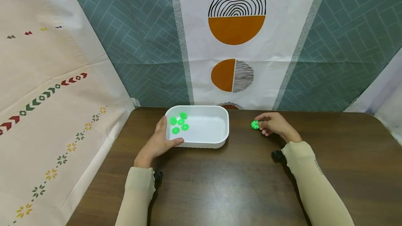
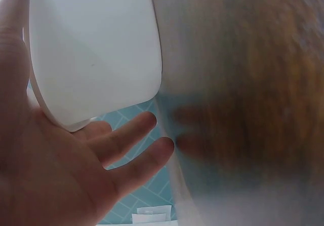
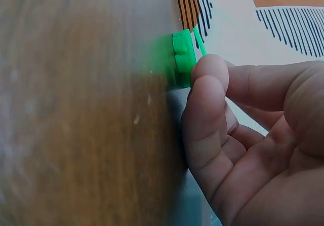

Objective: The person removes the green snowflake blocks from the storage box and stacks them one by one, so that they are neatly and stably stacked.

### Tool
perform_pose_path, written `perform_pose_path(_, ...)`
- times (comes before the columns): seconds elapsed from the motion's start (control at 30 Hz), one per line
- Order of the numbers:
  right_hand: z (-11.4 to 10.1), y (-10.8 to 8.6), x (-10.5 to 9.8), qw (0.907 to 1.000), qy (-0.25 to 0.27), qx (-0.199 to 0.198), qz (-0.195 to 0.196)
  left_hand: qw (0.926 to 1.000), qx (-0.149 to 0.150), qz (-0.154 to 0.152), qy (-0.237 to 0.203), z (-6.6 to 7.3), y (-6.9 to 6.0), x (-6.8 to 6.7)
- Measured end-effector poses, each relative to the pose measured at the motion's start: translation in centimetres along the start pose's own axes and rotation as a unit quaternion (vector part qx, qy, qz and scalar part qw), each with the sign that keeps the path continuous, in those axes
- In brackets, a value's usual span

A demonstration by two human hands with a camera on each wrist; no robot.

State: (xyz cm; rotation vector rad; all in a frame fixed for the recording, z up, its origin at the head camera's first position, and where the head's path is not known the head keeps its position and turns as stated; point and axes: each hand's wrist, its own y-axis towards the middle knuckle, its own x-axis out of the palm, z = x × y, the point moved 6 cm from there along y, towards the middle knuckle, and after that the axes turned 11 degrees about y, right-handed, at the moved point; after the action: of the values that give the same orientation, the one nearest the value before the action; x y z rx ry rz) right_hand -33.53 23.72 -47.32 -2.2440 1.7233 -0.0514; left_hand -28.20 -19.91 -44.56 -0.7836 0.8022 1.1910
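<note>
A white tray [image 1: 205, 145] stands at the back of the table, with several green flower-shaped pieces [image 1: 176, 130] in its left part. My left hand [image 1: 158, 143] rests on the tray's left end, thumb along the front rim; in the left wrist view the hand [image 2: 76, 170] has its fingers spread beside the tray wall [image 2: 96, 53]. To the right of the tray, my right hand [image 1: 276, 125] pinches a green piece [image 1: 254, 125]. The right wrist view shows the green piece [image 3: 183, 59] at the thumb and fingertips of the hand [image 3: 248, 129], close to the table surface.
The brown wooden table [image 1: 213, 184] reaches back to a patterned curtain [image 1: 147, 44] just behind the tray. A pale cloth [image 1: 47, 114] with printed motifs hangs at the left. A dark wrist strap piece [image 1: 277, 155] shows at the right sleeve.
</note>
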Motion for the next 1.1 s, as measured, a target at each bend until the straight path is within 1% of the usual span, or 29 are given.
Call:
perform_pose_path(0.5, -0.03, -0.02, 0.18, 0.9997, -0.025, -0.008, 0.005, 0.9999, 0.009, 0.004, 0.006, -0.04, 0.11, -0.01)
perform_pose_path(0.83, -0.42, -0.17, 0.4, 0.9996, -0.027, 0.001, 0.01, 0.9999, 0.009, 0.004, 0.005, -0.09, 0.04, -0.09)
perform_pose_path(1.1, -0.21, -0.11, 0.36, 0.9996, -0.024, 0.003, 0.013, 0.9999, 0.008, 0.001, 0.007, -0.03, 0.03, -0.1)
